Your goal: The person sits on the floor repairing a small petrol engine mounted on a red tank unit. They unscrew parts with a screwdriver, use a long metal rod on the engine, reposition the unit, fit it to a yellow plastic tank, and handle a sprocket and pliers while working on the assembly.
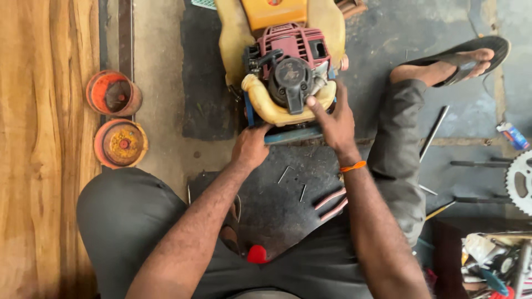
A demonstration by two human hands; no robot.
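A small engine (292, 72) with a maroon housing, a black round starter cover and a yellowish tank sits on a blue frame (293, 134) on the floor in front of me. My left hand (250, 147) grips the frame's lower left corner. My right hand (332, 119) rests on the engine's lower right side, its thumb touching the black cover. An orange band circles my right wrist. A yellow tank body (275, 12) stands behind the engine.
Two rusty orange round tins (115, 119) lie at the left beside a wooden board (44, 149). Pliers with pink handles (331, 202), small bent wires, metal rods (434, 132) and a sprocket (521, 181) lie around. My sandalled foot (460, 58) is upper right.
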